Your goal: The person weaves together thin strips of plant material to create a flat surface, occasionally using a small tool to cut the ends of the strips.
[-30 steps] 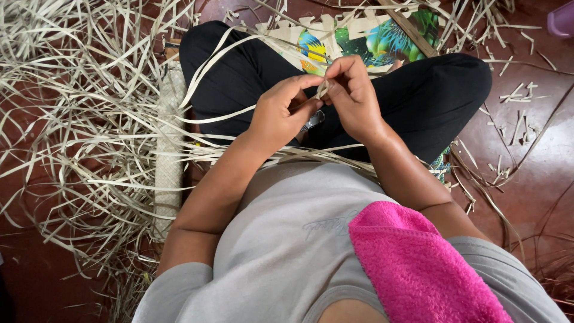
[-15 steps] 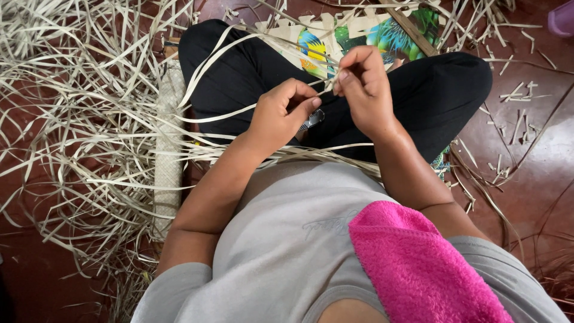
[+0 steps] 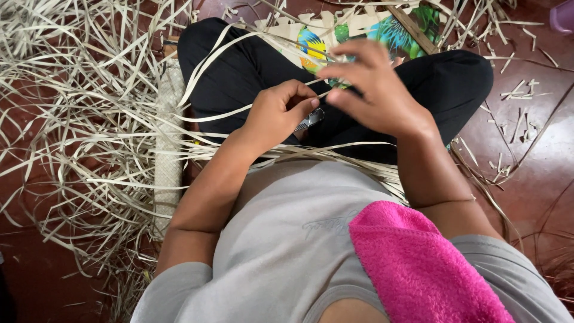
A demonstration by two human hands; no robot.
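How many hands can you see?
2. The left hand is closed around a small metal tool over the lap; the right hand pinches a pale strip just beside it.

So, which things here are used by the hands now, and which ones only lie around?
In use:
- left hand, closed on a small metal tool
- right hand, pinching a pale strip

Lying about:
- loose strips on the floor
- woven mat
- colourful printed sheet
- pink towel on the shoulder
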